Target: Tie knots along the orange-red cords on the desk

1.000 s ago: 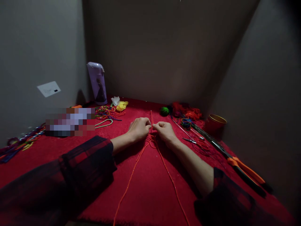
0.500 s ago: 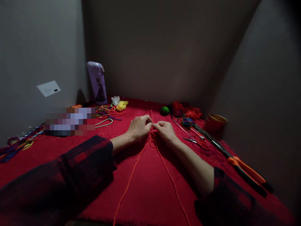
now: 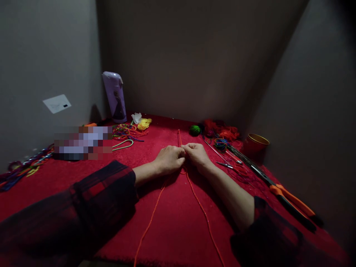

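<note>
My left hand and my right hand meet fingertip to fingertip at the middle of the red cloth-covered table. Both pinch thin orange cords where the strands come together. One taut strand runs away from my fingers toward the back wall. Two loose strands trail back toward me across the cloth. Dark plaid sleeves cover both forearms.
Orange-handled shears, long metal needles and small scissors lie right. A red cup stands by the right wall. Green and red yarn sit behind. A lilac flask, yellow thread and coloured cords are left.
My left hand has slid right and slightly toward me, closing against my right hand. The tangle of cord loops below my fingers has drawn in and is now mostly hidden.
</note>
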`<control>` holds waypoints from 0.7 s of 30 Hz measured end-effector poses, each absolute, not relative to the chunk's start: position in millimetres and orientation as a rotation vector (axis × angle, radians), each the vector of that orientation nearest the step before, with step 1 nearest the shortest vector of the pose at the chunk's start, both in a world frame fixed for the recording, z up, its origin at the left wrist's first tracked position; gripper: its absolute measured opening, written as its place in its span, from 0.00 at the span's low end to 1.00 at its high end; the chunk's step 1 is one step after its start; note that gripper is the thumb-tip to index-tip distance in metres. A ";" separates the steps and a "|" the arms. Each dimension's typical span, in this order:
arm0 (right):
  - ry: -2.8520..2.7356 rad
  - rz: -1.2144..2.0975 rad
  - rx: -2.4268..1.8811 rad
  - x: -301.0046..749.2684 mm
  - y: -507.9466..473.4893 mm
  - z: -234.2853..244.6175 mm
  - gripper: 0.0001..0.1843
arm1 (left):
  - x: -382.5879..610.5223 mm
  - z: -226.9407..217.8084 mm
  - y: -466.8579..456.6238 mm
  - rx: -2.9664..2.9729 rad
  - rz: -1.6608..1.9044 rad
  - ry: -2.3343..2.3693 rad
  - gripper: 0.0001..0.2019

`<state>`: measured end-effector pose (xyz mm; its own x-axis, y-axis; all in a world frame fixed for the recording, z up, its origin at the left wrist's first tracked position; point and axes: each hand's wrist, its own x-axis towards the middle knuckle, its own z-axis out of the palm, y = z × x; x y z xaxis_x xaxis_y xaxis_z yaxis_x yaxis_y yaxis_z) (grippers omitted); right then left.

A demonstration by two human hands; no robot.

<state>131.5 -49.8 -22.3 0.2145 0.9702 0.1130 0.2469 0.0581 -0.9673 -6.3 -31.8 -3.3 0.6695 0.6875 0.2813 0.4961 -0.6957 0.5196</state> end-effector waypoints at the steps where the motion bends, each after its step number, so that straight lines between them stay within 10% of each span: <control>1: -1.237 0.864 -1.409 131.5 -49.7 -22.3 0.20 | -6.2 -3.1 -33.1 2.498 0.643 0.921 0.10; 21: -1.253 0.831 -1.426 132.0 -46.3 -23.5 0.19 | -5.1 1.7 -58.7 2.651 0.469 0.564 0.08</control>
